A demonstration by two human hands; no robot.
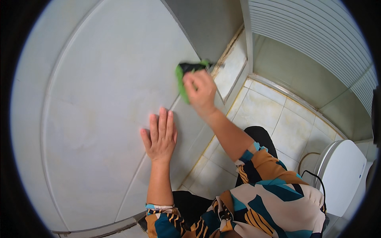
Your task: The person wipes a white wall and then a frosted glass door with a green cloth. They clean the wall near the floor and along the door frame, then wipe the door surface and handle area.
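My right hand (201, 90) is closed around a green and black cloth or scrubbing pad (182, 78), which is blurred and lies at the corner of a white tiled wall (113, 74). A dark grey panel meets the white surface just beyond that corner. Lower and to the left, my left hand (162, 136) rests flat with its fingers spread across a tile joint, holding nothing. The fingers of my right hand partly hide the cloth.
A white toilet with its lid down (340, 177) stands at the right, a black cord beside it. Pale floor tiles (262, 104) lie below. A ribbed glass panel (309, 32) rises at the upper right, and a stained ledge (230, 71) runs near my right hand.
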